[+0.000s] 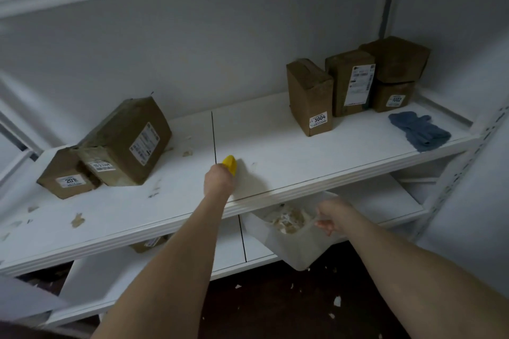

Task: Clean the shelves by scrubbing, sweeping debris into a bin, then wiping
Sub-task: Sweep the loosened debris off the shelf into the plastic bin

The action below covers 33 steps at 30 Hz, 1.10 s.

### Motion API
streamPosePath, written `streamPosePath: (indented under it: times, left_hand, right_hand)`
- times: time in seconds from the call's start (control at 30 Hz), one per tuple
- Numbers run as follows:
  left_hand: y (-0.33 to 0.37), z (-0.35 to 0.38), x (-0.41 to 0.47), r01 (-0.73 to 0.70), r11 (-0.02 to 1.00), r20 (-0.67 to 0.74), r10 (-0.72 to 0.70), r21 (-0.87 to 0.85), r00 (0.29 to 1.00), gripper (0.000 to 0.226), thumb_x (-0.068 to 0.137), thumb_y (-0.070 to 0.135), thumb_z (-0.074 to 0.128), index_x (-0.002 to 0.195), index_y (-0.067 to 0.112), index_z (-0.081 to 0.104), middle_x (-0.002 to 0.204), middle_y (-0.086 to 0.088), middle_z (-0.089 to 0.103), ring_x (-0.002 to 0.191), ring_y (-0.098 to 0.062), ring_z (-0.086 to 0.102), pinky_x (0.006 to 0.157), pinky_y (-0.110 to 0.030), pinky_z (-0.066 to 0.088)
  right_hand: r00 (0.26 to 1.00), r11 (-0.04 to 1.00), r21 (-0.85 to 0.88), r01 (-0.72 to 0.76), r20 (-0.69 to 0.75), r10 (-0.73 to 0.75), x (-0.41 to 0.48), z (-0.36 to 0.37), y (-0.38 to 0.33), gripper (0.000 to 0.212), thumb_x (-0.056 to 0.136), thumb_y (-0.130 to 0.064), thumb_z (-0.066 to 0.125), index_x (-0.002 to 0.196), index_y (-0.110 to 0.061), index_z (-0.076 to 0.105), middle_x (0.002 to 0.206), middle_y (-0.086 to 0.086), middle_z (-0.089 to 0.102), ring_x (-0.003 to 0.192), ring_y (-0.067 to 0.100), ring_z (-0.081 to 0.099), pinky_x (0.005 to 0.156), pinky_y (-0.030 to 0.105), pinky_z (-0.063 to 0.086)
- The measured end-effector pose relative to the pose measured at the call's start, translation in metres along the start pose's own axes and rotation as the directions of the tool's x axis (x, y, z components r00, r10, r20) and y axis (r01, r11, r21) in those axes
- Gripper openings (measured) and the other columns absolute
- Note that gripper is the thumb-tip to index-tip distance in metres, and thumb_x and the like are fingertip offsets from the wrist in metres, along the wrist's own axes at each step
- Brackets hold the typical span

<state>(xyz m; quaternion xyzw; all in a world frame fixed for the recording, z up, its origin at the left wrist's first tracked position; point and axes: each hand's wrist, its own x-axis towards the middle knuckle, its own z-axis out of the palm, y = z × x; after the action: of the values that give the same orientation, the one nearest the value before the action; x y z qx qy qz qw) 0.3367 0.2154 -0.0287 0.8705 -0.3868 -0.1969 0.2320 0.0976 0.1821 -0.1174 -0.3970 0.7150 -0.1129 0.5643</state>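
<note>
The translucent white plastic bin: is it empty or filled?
Partly filled: beige scraps lie in the translucent white plastic bin, which the right hand grips.

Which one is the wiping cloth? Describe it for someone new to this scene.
Follow the middle white shelf to its right end. Beside the cardboard boxes there, near the front edge, lies the cloth: crumpled and blue, unlike the brown boxes.

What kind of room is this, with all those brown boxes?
Probably a storeroom or parcel room. Plain white shelves hold taped cardboard boxes, and the boxes carry printed shipping labels and number stickers, one reading 3004, as if the boxes were sorted for pickup.
</note>
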Motion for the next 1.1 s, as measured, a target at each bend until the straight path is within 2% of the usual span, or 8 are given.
streamPosePath:
  times: [0.23, 0.4, 0.53, 0.7, 0.77, 0.87, 0.93, 1.1]
  left_hand:
    - [0.048, 0.043, -0.060, -0.271, 0.959, 0.213, 0.283, -0.085, 0.935, 0.035, 0.095, 0.014, 0.036, 0.118, 0.011, 0.062, 0.114, -0.019, 0.062, 0.103, -0.037, 0.060, 0.086, -0.040, 0.052]
    - [0.078, 0.053, -0.075, -0.399, 0.909, 0.373, 0.415, -0.122, 0.830, 0.030, 0.098, 0.017, 0.036, 0.112, 0.018, 0.063, 0.107, -0.019, 0.063, 0.093, -0.035, 0.061, 0.083, -0.037, 0.050]
    - [0.079, 0.057, -0.062, -0.434, 0.897, 0.304, 0.437, -0.080, 0.847, 0.037, 0.099, 0.022, 0.038, 0.132, 0.019, 0.055, 0.127, -0.012, 0.060, 0.111, -0.033, 0.058, 0.095, -0.034, 0.046]
    - [0.082, 0.065, -0.069, -0.470, 0.876, 0.426, 0.469, -0.112, 0.773, 0.037, 0.100, 0.023, 0.039, 0.134, 0.021, 0.053, 0.105, -0.014, 0.064, 0.073, -0.024, 0.061, 0.064, -0.027, 0.049]
    - [0.081, 0.065, -0.068, -0.492, 0.861, 0.450, 0.494, -0.132, 0.744, 0.035, 0.100, 0.023, 0.040, 0.131, 0.020, 0.056, 0.114, -0.010, 0.064, 0.079, -0.021, 0.060, 0.070, -0.024, 0.046]
    - [0.071, 0.063, -0.061, -0.497, 0.858, 0.301, 0.511, -0.130, 0.805, 0.034, 0.099, 0.021, 0.042, 0.128, 0.016, 0.059, 0.131, -0.006, 0.059, 0.115, -0.024, 0.056, 0.093, -0.024, 0.041]
    - [0.065, 0.061, -0.056, -0.456, 0.875, 0.218, 0.482, -0.160, 0.849, 0.034, 0.099, 0.021, 0.042, 0.129, 0.015, 0.059, 0.129, -0.007, 0.060, 0.114, -0.026, 0.058, 0.092, -0.023, 0.041]
    - [0.072, 0.057, -0.062, -0.444, 0.880, 0.399, 0.472, -0.167, 0.786, 0.033, 0.099, 0.022, 0.042, 0.127, 0.016, 0.060, 0.125, -0.008, 0.061, 0.109, -0.032, 0.059, 0.086, -0.031, 0.048]
  right_hand:
    - [1.000, 0.998, 0.063, -0.002, -0.007, 0.003, -0.004, 0.001, -0.003, 0.043, 0.097, -0.001, 0.038, 0.136, 0.017, 0.031, 0.128, 0.047, 0.041, 0.021, 0.025, 0.047, 0.024, 0.024, 0.039]
    - [0.999, 0.999, 0.054, 0.010, -0.043, -0.008, -0.003, -0.006, -0.001, 0.048, 0.096, -0.001, 0.039, 0.140, 0.012, 0.027, 0.116, 0.046, 0.049, 0.042, 0.028, 0.054, 0.040, 0.030, 0.050]
    - [1.000, 0.998, 0.064, 0.020, -0.021, -0.019, -0.003, -0.009, -0.004, 0.045, 0.095, 0.001, 0.039, 0.137, 0.015, 0.030, 0.122, 0.044, 0.046, 0.048, 0.029, 0.053, 0.043, 0.033, 0.050]
    - [0.999, 0.998, 0.064, 0.024, -0.036, -0.022, -0.001, -0.009, -0.001, 0.050, 0.095, 0.000, 0.039, 0.143, 0.004, 0.027, 0.120, 0.042, 0.049, 0.054, 0.029, 0.059, 0.059, 0.039, 0.053]
    - [1.000, 0.997, 0.077, -0.009, -0.019, 0.010, -0.002, -0.009, -0.002, 0.051, 0.097, -0.003, 0.041, 0.145, 0.006, 0.024, 0.125, 0.043, 0.046, 0.064, 0.029, 0.063, 0.060, 0.036, 0.057]
    - [0.999, 0.999, 0.034, -0.009, 0.032, 0.008, -0.003, -0.009, -0.002, 0.041, 0.097, -0.003, 0.044, 0.133, 0.016, 0.036, 0.128, 0.045, 0.043, 0.065, 0.035, 0.061, 0.037, 0.028, 0.051]
    - [0.998, 1.000, 0.023, -0.004, 0.056, 0.003, -0.005, -0.010, -0.001, 0.035, 0.097, -0.002, 0.044, 0.126, 0.015, 0.037, 0.127, 0.049, 0.040, 0.079, 0.041, 0.064, 0.028, 0.026, 0.044]
    - [0.999, 0.996, 0.084, -0.034, 0.038, 0.031, 0.003, -0.010, -0.002, 0.050, 0.096, -0.005, 0.048, 0.138, 0.015, 0.030, 0.128, 0.048, 0.039, 0.043, 0.033, 0.054, 0.029, 0.028, 0.046]
